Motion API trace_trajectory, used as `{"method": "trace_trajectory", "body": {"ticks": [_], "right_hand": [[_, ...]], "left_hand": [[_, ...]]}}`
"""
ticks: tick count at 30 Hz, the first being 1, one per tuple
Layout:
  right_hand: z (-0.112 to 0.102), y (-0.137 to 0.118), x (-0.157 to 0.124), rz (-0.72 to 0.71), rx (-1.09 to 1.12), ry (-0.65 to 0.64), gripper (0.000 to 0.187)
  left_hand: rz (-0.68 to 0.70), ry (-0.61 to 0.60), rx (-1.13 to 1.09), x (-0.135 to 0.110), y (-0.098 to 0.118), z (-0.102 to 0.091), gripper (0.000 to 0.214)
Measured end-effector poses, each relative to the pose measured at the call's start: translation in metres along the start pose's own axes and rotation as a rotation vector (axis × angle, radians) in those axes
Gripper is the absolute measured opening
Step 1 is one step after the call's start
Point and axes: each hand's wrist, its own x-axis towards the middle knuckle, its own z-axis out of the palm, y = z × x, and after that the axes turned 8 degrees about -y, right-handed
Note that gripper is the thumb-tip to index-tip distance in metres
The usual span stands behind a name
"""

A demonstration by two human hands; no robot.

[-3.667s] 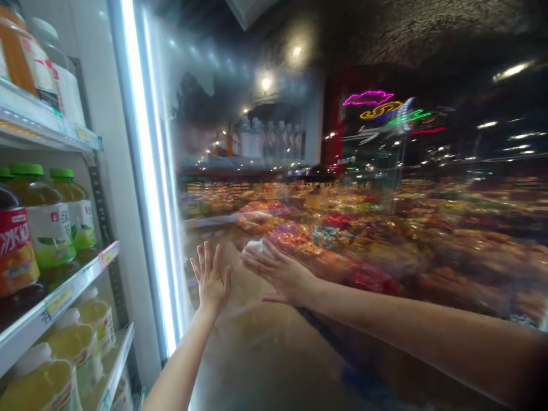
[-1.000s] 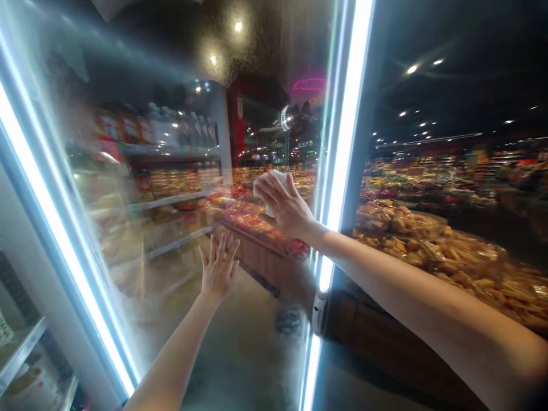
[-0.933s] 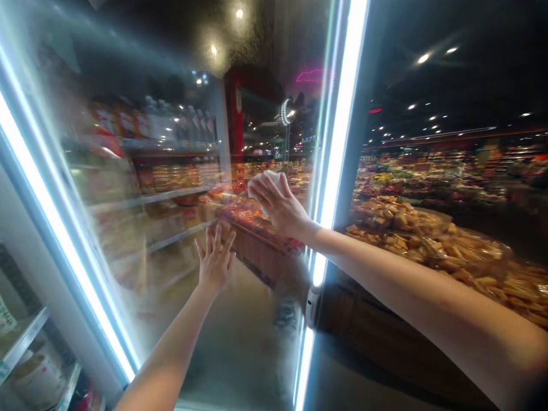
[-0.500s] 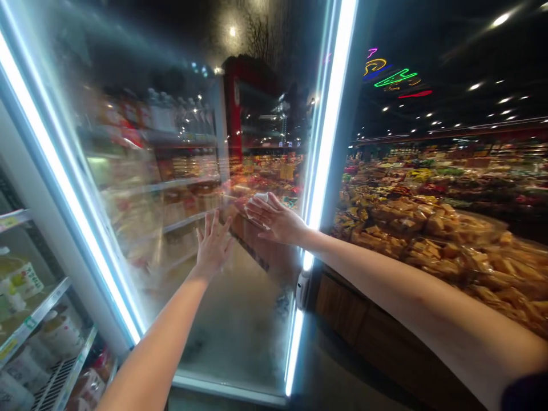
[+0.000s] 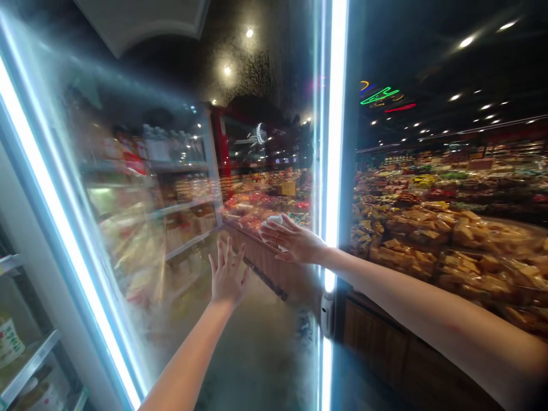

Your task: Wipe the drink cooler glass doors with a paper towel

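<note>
A tall glass door (image 5: 261, 354), fogged in patches, stands in front of me between two bright light strips. My right hand (image 5: 297, 242) lies flat on the glass near the right strip, pressing a folded white cloth (image 5: 276, 220) under its fingers. Most of the cloth is hidden by the hand; whether it is fabric or paper I cannot tell. Lower and to the left, my left hand (image 5: 228, 277) is open with fingers spread against the pane, holding nothing. A grey door handle (image 5: 327, 314) sits on the right frame, below my right wrist.
Shelves with bottles (image 5: 11, 342) show at the lower left, beside the door's left light strip (image 5: 64, 211). To the right, bagged snacks (image 5: 428, 234) are heaped on a wooden stand (image 5: 377, 337). More shelves and a red frame appear through or in the glass.
The view has tilted up, so door, handle and both hands sit lower and further right. My right hand keeps the cloth against the glass; my left stays spread.
</note>
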Motion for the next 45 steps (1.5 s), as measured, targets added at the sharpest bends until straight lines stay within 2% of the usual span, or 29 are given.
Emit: {"method": "trace_trajectory", "body": {"ticks": [5, 12, 17, 20, 25, 27, 31, 33, 40, 45], "right_hand": [[0.005, 0.007, -0.002, -0.015, 0.027, 0.077, 0.079], [0.002, 0.014, -0.003, 0.032, 0.118, 0.043, 0.07], [0.0, 0.017, -0.002, 0.038, 0.153, 0.074, 0.065], [0.012, 0.001, -0.009, 0.024, 0.102, 0.082, 0.07], [0.04, -0.041, -0.034, -0.113, 0.082, 0.024, 0.067], [0.044, -0.046, -0.039, -0.074, 0.074, 0.027, 0.069], [0.037, -0.042, -0.037, 0.212, 0.04, 0.081, 0.078], [0.03, -0.042, -0.036, 0.285, 0.029, 0.083, 0.082], [0.013, -0.038, -0.049, 0.207, 0.028, -0.025, 0.085], [0.015, -0.029, -0.051, 0.211, 0.018, -0.087, 0.082]], "left_hand": [[0.001, -0.024, 0.013, 0.006, 0.002, 0.002, 0.067], [0.046, -0.096, 0.01, 0.018, -0.008, -0.005, 0.07], [0.089, -0.133, 0.015, 0.021, -0.014, -0.008, 0.071], [0.102, -0.131, 0.02, 0.02, -0.015, -0.007, 0.07], [0.123, -0.116, 0.034, 0.014, -0.018, -0.006, 0.073], [0.13, -0.109, 0.039, 0.009, -0.02, -0.006, 0.075], [0.141, -0.094, 0.04, -0.003, -0.023, -0.007, 0.076], [0.144, -0.093, 0.039, -0.007, -0.024, -0.009, 0.073], [0.138, -0.088, 0.024, -0.01, -0.023, -0.007, 0.072], [0.13, -0.091, 0.011, -0.006, -0.018, -0.004, 0.07]]}}
